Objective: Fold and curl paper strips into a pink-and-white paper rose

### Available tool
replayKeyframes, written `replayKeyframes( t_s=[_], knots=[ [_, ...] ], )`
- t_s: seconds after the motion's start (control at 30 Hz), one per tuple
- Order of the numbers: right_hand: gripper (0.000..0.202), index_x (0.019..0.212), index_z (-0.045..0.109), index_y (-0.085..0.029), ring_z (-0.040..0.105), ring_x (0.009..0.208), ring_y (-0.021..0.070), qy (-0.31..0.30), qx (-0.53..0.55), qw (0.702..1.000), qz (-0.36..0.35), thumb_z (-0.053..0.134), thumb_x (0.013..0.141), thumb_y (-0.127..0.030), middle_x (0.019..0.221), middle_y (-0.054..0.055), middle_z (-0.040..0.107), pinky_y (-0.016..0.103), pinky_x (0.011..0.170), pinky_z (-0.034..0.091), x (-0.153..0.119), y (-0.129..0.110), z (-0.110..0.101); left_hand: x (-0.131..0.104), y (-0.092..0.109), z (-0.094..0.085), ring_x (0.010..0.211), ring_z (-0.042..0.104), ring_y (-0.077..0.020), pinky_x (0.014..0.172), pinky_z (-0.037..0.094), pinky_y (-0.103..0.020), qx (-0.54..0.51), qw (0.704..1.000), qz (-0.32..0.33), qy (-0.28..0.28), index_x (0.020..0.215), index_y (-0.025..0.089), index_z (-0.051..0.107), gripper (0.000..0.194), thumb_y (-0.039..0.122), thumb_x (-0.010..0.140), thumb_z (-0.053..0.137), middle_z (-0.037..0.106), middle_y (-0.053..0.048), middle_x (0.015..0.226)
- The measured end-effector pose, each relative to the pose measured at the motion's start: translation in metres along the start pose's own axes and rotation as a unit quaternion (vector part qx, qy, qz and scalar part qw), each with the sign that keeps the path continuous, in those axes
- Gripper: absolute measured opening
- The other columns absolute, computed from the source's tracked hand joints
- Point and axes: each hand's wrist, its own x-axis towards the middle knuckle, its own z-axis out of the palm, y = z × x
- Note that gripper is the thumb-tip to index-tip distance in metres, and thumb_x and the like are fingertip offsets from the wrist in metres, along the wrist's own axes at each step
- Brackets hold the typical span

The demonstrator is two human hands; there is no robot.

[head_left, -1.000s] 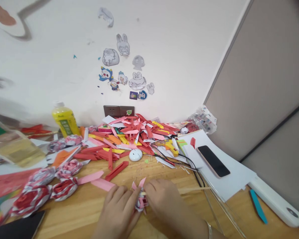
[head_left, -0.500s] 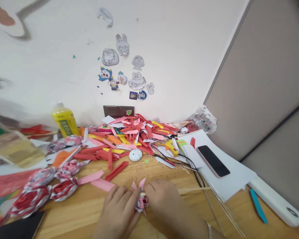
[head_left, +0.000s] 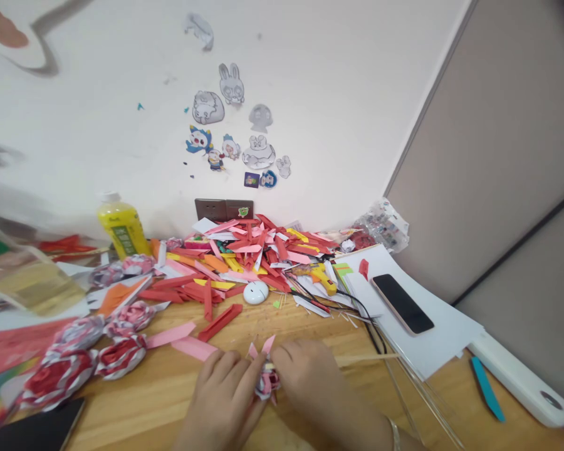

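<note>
Low in the middle of the view, a small pink and white folded-paper flower (head_left: 267, 381) sits between my two hands over the wooden table. My left hand (head_left: 228, 391) is closed on it from the left, fingers bent round its side. From the right, my right hand (head_left: 305, 376) grips its edge with curled fingers; the fingertips are partly hidden behind the knuckles. Pink paper points (head_left: 268, 344) stick up from the flower's far side. Two pink folded strips (head_left: 195, 347) lie just beyond my left hand, near a red folded strip (head_left: 220, 322).
Finished red and white paper flowers (head_left: 122, 357) lie at left, near a yellow bottle (head_left: 122, 228). A heap of folded paper strips (head_left: 254, 247) lines the wall. Right of it are a yellow glue gun (head_left: 322, 275), black cables, a phone (head_left: 402, 304) and thin sticks (head_left: 423, 388).
</note>
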Motion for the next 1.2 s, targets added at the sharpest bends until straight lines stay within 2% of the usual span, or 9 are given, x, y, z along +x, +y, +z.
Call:
replayKeyframes(
  t_s=[0.13,0.57,0.8,1.03,1.2],
  knots=[
    [0.016,0.081,0.048,-0.019,0.053,0.057,0.0175,-0.012,-0.014,0.999,0.026,0.060,0.071,-0.014,0.071,0.002,0.060,0.028,0.049,0.025,0.0018,-0.0012,-0.0031,0.0001,-0.0004,-0.0003,0.072,0.053,-0.0197,0.075,0.038,-0.035,0.001,1.000,0.006,-0.003,0.103,0.013,0.061,0.021,0.020,0.090,0.046,0.067,-0.005,0.073],
    [0.013,0.081,0.047,-0.020,0.054,0.058,0.0170,-0.010,-0.025,0.999,0.019,0.055,0.078,-0.010,0.069,0.001,0.060,0.029,0.049,0.024,0.0008,0.0021,-0.0025,-0.0030,-0.0009,0.0020,0.075,0.050,-0.0201,0.078,0.036,-0.035,-0.012,1.000,-0.005,-0.019,0.104,0.010,0.061,0.025,0.023,0.092,0.044,0.066,-0.005,0.076],
    [0.016,0.079,0.050,-0.019,0.056,0.055,0.0176,0.008,-0.025,1.000,0.010,0.059,0.071,-0.009,0.068,0.001,0.062,0.030,0.047,0.022,0.0007,0.0009,-0.0022,-0.0019,-0.0003,0.0017,0.075,0.050,-0.0208,0.077,0.036,-0.035,-0.009,1.000,-0.002,-0.011,0.103,0.010,0.062,0.024,0.023,0.092,0.044,0.067,-0.006,0.076],
    [0.012,0.080,0.053,-0.017,0.057,0.053,0.0182,-0.022,-0.034,0.999,-0.011,0.063,0.076,-0.017,0.067,0.002,0.063,0.029,0.046,0.024,0.0038,0.0006,-0.0019,-0.0010,-0.0012,0.0006,0.074,0.050,-0.0205,0.076,0.036,-0.035,-0.014,1.000,0.010,-0.010,0.100,0.009,0.062,0.021,0.021,0.091,0.046,0.067,-0.006,0.075],
    [0.012,0.084,0.050,-0.019,0.057,0.058,0.0181,-0.021,-0.016,1.000,0.012,0.061,0.077,-0.017,0.072,0.001,0.062,0.028,0.048,0.028,0.0017,0.0018,-0.0016,-0.0005,-0.0010,0.0001,0.074,0.050,-0.0199,0.076,0.036,-0.034,-0.017,1.000,0.005,-0.013,0.105,0.009,0.061,0.024,0.022,0.092,0.046,0.067,-0.005,0.075]
  ],
)
